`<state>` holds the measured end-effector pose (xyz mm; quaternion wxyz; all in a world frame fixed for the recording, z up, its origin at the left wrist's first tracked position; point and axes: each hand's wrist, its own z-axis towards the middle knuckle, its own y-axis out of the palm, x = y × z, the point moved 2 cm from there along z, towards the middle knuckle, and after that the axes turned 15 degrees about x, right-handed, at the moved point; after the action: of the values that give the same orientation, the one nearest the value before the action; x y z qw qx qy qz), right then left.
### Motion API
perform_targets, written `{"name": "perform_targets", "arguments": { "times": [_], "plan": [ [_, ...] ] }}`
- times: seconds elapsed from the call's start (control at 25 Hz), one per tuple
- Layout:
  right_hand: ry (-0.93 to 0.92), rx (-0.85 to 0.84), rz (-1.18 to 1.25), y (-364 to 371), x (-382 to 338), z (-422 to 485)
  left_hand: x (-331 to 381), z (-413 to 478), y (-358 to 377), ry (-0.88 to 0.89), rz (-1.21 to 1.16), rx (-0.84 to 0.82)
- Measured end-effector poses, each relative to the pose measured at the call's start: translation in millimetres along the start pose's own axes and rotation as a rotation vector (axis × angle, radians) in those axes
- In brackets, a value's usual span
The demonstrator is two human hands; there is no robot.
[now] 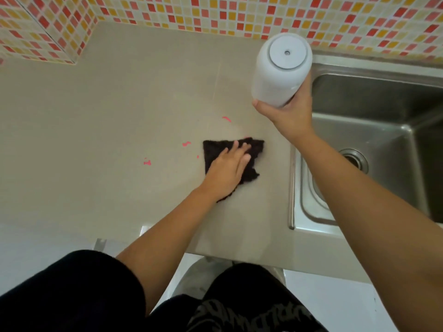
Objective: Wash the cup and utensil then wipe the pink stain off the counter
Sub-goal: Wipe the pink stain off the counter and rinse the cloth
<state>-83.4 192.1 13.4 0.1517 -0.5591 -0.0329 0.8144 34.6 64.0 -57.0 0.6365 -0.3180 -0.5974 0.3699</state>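
The left hand [227, 171] pressed a dark cloth [254, 149] on the desk [119, 104], its fingers straight. Spots of the pink stain [186, 143] lay just left of the cloth and beyond it. The right hand [290, 113] had its fingers curled round a white bottle [280, 70] beside the sink [383, 121].

head view, steeply down over counter [119, 97]

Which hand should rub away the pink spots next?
Probably the left hand. It presses flat on the dark cloth, right beside the pink spots on the counter. The right hand is busy holding the white bottle.
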Motion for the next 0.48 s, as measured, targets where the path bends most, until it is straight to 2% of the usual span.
{"name": "perform_targets", "arguments": {
  "times": [0.08, 0.12, 0.16, 0.32, 0.44, 0.48],
  "plan": [
    [-0.015, -0.019, -0.011, 4, -1, -1, -5, -70, -2, 0.306, 0.173, -0.048],
    [-0.016, -0.029, -0.008, 6, 0, -1, -19, -96, -8, 0.354, 0.259, -0.061],
    [-0.012, -0.036, 0.0, 8, 1, -1, -37, -114, -18, 0.33, 0.314, -0.072],
    [0.024, -0.011, 0.031, 17, 6, 0, -127, -126, -77, 0.078, 0.468, 0.079],
    [0.057, -0.003, 0.055, 22, 8, 0, -179, -81, -106, -0.381, 0.48, 0.244],
    [0.066, 0.001, 0.062, 22, 8, 0, -184, -60, -108, -0.484, 0.479, 0.314]
  ]
}}
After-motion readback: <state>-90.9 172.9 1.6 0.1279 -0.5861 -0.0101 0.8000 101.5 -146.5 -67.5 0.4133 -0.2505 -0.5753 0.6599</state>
